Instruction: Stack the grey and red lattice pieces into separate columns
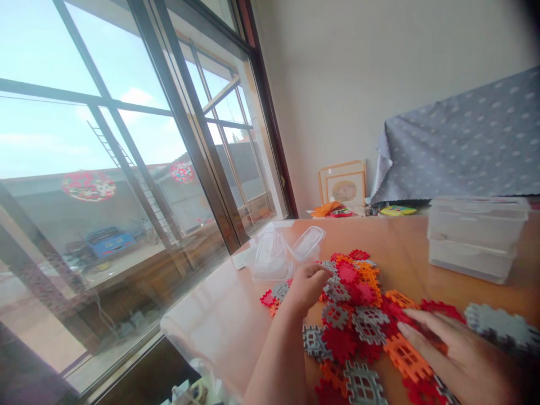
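Observation:
Red, orange and grey notched plastic pieces (pixel 340 343) lie in a loose heap on the wooden table (pixel 396 242). My left hand (pixel 310 284) is at the heap's upper left edge, beside grey and red pieces, its fingers curled together; what they pinch, if anything, is hidden. Low on the right, my right hand (pixel 451 349) has its thumb and forefinger around the end of a red piece (pixel 394 312). Just below its thumb is an orange window-shaped piece (pixel 408 357). A stack of grey pieces (pixel 498 323) stands behind the right hand.
Clear plastic containers (pixel 274 259) sit at the table's back left. Two stacked translucent boxes (pixel 475 239) stand at the back right. Large windows (pixel 126 140) line the left side. Picture frames (pixel 343 185) and a grey dotted cloth (pixel 464 140) are beyond the table.

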